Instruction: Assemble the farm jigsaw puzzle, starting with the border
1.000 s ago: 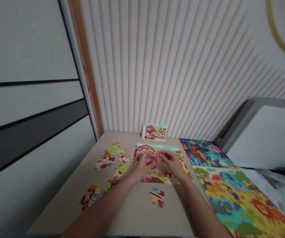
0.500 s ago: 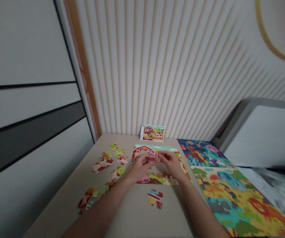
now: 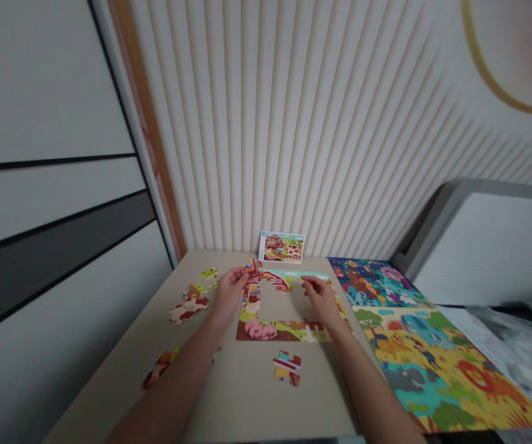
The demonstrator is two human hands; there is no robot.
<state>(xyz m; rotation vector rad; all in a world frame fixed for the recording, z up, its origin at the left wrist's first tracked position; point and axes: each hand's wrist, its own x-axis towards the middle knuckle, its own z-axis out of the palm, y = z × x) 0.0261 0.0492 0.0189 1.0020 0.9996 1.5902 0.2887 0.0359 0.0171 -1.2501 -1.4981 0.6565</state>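
A tan bench [image 3: 251, 407] is standing against a ribbed wall. Loose pieces [image 3: 189, 303] are lying at 9 o'clock from the farm puzzle [image 3: 266, 330]. The left hand [image 3: 229, 293] is pinching an orange piece [image 3: 249, 266] at the puzzle's 11 o'clock corner, just below the reference card [image 3: 281, 246]. The right hand [image 3: 322, 298] is resting, fingers loosely curled and holding nothing, on the puzzle's 2 o'clock side (beside its bare middle gap). A finished animal puzzle [image 3: 425, 345] is lying at 3 o'clock.
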